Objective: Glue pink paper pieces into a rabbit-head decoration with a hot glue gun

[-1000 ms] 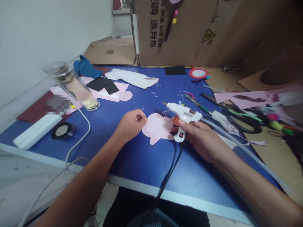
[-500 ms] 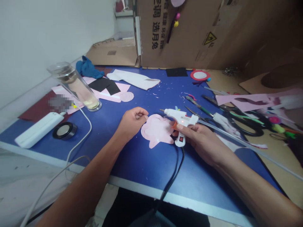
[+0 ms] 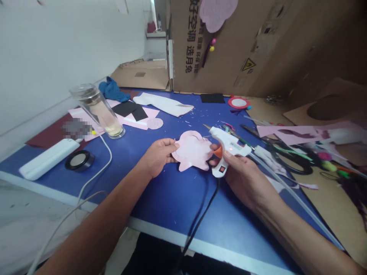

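My left hand (image 3: 161, 156) pinches the left edge of a pink flower-shaped paper cutout (image 3: 192, 152) between thumb and fingers. The cutout looks layered, with a gap along its upper edge. In my right hand (image 3: 241, 172) is a white hot glue gun (image 3: 228, 143) with an orange trigger and a lit light on its body. Its nozzle points up and left, above the cutout's right side. A long clear glue stick (image 3: 292, 194) runs out of the gun's back. My right fingertips are at the cutout's right edge; whether they grip it I cannot tell.
A glass bottle (image 3: 100, 110) stands at the left near a white power strip (image 3: 50, 158) and a black tape roll (image 3: 79, 159). Scissors (image 3: 295, 162) and paper scraps crowd the right. A cardboard box (image 3: 223, 65) rises behind the blue table (image 3: 160, 214). The gun's black cord (image 3: 202, 214) hangs over the front edge.
My left hand has moved from above the cutout's upper left onto its left edge and now holds it. The glue gun has shifted slightly right, its nozzle tilting higher. The camera view has tipped upward.
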A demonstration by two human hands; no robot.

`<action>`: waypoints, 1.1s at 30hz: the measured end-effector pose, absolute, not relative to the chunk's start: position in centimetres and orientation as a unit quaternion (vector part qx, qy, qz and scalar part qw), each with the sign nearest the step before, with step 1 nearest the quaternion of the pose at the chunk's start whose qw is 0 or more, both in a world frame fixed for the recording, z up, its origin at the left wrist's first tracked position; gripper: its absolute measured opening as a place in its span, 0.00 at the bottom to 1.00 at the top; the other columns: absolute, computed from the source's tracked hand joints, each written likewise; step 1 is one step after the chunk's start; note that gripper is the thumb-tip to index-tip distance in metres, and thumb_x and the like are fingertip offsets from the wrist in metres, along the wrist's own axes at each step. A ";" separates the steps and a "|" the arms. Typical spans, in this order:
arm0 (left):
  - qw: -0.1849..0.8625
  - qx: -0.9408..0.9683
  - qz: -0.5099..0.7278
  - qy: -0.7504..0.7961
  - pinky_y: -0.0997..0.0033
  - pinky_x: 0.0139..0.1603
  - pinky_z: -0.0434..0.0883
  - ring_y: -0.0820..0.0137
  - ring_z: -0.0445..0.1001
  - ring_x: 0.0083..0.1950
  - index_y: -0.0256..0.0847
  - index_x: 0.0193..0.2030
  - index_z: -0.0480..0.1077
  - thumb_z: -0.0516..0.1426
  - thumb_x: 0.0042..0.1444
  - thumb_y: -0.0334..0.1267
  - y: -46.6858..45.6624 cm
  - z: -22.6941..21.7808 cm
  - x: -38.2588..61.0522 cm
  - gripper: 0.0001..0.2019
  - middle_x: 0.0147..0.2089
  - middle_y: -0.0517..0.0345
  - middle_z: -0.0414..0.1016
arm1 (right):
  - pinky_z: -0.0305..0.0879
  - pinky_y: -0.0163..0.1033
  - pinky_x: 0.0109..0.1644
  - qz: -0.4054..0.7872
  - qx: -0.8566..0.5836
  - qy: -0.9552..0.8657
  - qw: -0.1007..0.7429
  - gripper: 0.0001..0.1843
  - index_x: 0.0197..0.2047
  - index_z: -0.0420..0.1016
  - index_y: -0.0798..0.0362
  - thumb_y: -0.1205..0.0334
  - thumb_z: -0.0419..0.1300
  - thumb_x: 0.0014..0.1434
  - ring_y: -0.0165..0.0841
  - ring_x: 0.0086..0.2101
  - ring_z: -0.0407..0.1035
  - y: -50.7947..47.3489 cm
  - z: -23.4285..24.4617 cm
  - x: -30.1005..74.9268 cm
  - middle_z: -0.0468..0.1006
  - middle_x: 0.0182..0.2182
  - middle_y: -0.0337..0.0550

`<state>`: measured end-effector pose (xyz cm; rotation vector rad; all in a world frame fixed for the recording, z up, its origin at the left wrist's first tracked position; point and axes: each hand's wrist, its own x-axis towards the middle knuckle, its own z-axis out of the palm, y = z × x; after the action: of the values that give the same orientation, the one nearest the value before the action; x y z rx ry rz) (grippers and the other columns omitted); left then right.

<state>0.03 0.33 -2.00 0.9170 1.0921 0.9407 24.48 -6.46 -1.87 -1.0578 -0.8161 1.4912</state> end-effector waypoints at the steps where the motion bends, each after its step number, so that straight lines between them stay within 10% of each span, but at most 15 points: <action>1: 0.651 0.409 0.416 0.486 0.69 0.35 0.79 0.70 0.78 0.32 0.38 0.34 0.75 0.74 0.50 0.43 0.3 -2.0 0.0 0.15 0.32 0.55 0.80 | 0.77 0.39 0.42 0.628 -0.445 -0.343 0.539 0.24 0.50 0.91 0.47 0.43 0.82 0.56 0.36 0.38 0.79 -6.5 -1.8 24.5 0.87 0.49 0.46; 17: 0.647 0.490 0.387 0.439 0.77 0.24 0.62 0.78 0.65 0.23 0.40 0.29 0.74 0.76 0.50 0.49 -0.3 -1.1 0.0 0.19 0.24 0.65 0.71 | 0.79 0.48 0.52 0.714 -0.377 -0.346 0.477 0.20 0.54 0.88 0.44 0.48 0.77 0.61 0.40 0.41 0.77 -7.0 -0.9 24.5 0.84 0.53 0.44; 33: 0.701 0.425 0.425 0.384 0.73 0.33 0.73 0.73 0.74 0.29 0.38 0.32 0.76 0.78 0.50 0.49 -0.2 -1.1 -0.1 0.20 0.30 0.60 0.76 | 0.77 0.47 0.50 0.701 -0.393 -0.333 0.493 0.20 0.51 0.87 0.45 0.45 0.77 0.61 0.39 0.40 0.76 -6.9 -1.0 24.4 0.83 0.45 0.44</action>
<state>-0.07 -0.23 -1.07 0.9464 0.8549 0.9470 24.44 -6.89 -0.95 -0.9538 -0.8083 1.7009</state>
